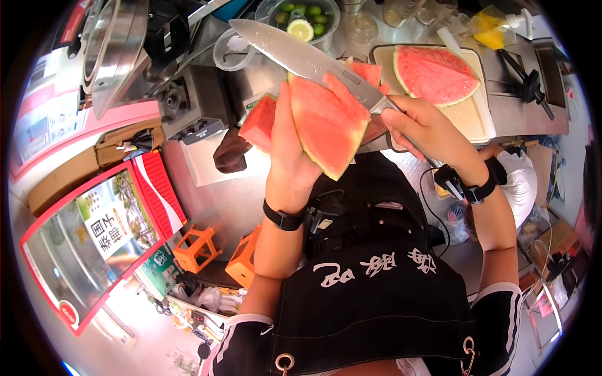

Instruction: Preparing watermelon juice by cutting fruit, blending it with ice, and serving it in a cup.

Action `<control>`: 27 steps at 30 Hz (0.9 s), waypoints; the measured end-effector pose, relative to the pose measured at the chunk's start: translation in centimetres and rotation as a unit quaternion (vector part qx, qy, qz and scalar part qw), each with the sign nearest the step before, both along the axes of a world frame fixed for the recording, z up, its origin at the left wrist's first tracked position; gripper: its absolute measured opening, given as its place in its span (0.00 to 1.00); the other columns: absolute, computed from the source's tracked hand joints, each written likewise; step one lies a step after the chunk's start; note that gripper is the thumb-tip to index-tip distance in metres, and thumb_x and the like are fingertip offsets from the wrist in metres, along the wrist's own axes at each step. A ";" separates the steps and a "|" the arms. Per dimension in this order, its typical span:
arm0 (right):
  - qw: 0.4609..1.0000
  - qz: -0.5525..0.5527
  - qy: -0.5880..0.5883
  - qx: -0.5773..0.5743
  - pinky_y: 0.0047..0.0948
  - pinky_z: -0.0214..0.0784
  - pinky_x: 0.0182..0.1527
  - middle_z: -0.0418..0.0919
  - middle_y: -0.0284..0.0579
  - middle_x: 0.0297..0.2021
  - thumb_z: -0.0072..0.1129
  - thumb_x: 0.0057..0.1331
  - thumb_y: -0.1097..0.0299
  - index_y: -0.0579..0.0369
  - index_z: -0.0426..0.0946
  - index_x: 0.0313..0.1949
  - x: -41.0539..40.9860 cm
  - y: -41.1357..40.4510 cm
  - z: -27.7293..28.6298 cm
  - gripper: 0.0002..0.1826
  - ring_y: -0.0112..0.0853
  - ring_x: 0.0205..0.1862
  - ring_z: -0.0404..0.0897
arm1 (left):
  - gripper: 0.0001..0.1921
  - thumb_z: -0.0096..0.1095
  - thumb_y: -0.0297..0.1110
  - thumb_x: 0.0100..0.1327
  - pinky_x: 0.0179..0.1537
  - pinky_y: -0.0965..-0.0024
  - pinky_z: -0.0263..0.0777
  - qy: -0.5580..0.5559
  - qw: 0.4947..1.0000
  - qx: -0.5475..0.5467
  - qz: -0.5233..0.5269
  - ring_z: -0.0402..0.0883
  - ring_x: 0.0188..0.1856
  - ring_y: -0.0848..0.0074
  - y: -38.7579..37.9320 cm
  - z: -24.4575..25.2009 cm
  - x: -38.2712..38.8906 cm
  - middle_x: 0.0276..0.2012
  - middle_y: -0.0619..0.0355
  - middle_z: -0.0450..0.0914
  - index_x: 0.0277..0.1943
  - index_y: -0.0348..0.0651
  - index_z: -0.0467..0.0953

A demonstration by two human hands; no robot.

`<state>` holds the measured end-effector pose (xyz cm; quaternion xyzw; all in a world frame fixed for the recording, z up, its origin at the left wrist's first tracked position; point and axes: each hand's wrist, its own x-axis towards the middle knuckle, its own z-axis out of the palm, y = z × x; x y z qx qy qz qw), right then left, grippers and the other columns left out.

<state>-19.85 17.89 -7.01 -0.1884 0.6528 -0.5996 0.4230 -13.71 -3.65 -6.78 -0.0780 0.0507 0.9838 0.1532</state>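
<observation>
My left hand (291, 160) holds up a wedge of watermelon (324, 122), its red flesh facing up and its rind edge pointing towards me. In my right hand (418, 124) is the handle of a large kitchen knife (301, 56), whose broad blade slants up to the left across the wedge's far edge. A strip of flesh (345, 89) lies against the blade. Another watermelon chunk (260, 123) shows just left of my left hand. Beyond the knife, cut pieces (367, 73) are partly hidden. A larger watermelon piece (435, 75) rests on a cutting board (465, 120) at the right.
A plastic tub of limes (324, 16) stands at the back, a clear round lid (233, 49) beside it. Glass jars (400, 11) and a black tool (529, 84) are farther right. Orange stools (197, 249) stand lower left. Another person in white (519, 181) is at the right.
</observation>
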 end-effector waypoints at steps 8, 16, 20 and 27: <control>0.998 -0.021 0.025 0.049 0.17 0.53 0.16 0.66 0.28 0.14 0.43 0.77 0.60 0.58 0.67 0.32 0.5 -0.5 0.1 0.17 0.15 0.10 0.61 | 0.26 0.37 0.54 0.76 0.60 0.60 0.71 -0.208 0.946 -0.245 0.049 0.75 0.58 0.65 0.1 0.3 -0.4 0.57 0.52 0.74 0.63 0.41 0.64; 0.997 -0.001 0.026 0.076 0.19 0.51 0.15 0.62 0.29 0.13 0.47 0.75 0.59 0.61 0.76 0.39 -0.1 -0.5 0.8 0.17 0.16 0.11 0.60 | 0.26 0.39 0.54 0.75 0.59 0.61 0.71 -0.202 0.944 -0.257 0.046 0.76 0.58 0.66 0.1 0.4 -0.1 0.56 0.54 0.75 0.62 0.41 0.65; 0.998 -0.002 0.014 0.057 0.18 0.51 0.14 0.62 0.29 0.13 0.46 0.76 0.59 0.60 0.76 0.38 -0.1 -0.4 0.3 0.17 0.15 0.10 0.60 | 0.26 0.41 0.54 0.75 0.59 0.61 0.71 -0.180 0.946 -0.267 0.035 0.76 0.57 0.66 -0.1 0.4 -0.2 0.56 0.54 0.75 0.62 0.41 0.65; 0.999 -0.007 0.004 0.044 0.17 0.52 0.13 0.62 0.28 0.12 0.45 0.76 0.58 0.60 0.76 0.40 -0.2 -0.4 0.2 0.17 0.15 0.09 0.60 | 0.25 0.44 0.53 0.74 0.59 0.62 0.71 -0.202 0.948 -0.243 0.037 0.76 0.58 0.66 -0.4 -0.6 -0.5 0.57 0.54 0.75 0.62 0.42 0.66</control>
